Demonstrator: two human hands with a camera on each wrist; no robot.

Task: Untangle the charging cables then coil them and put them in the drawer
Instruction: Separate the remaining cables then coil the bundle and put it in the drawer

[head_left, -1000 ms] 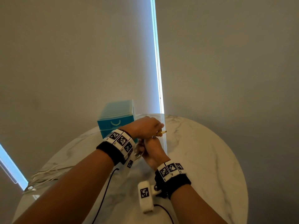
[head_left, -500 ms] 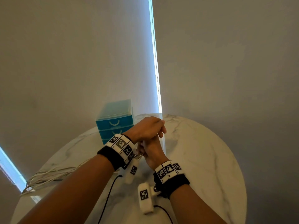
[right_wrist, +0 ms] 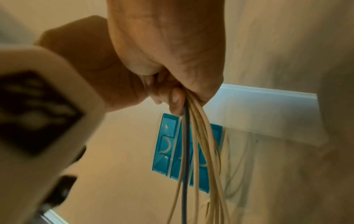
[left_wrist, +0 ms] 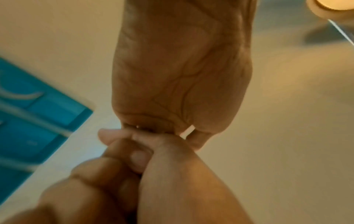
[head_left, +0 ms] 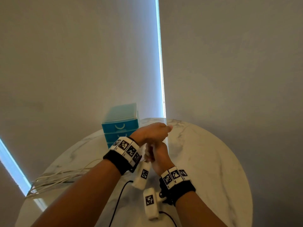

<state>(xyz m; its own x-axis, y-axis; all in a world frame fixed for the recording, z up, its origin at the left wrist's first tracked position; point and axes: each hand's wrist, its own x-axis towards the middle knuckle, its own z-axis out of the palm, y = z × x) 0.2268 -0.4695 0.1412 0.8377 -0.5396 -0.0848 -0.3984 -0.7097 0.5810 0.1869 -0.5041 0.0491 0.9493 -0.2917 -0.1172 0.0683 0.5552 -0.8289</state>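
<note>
Both hands meet above the round marble table. My right hand grips a bundle of cream charging cables together with one dark cable; they hang down from its fist. My left hand lies across the top of the right, fingers curled, pinching a short white piece of cable. The rest of the cream cables trails left across the table to its edge. A blue drawer unit stands behind the hands, drawers closed.
The table stands against a grey curtain with a bright slit behind the drawers. A thin black wire from the wrist cameras lies on the near side of the table. Bare marble shows on the right.
My left hand has slid a little to the right over the right hand. The yellowish plug tip that stuck out from its fingers a second ago no longer shows.
</note>
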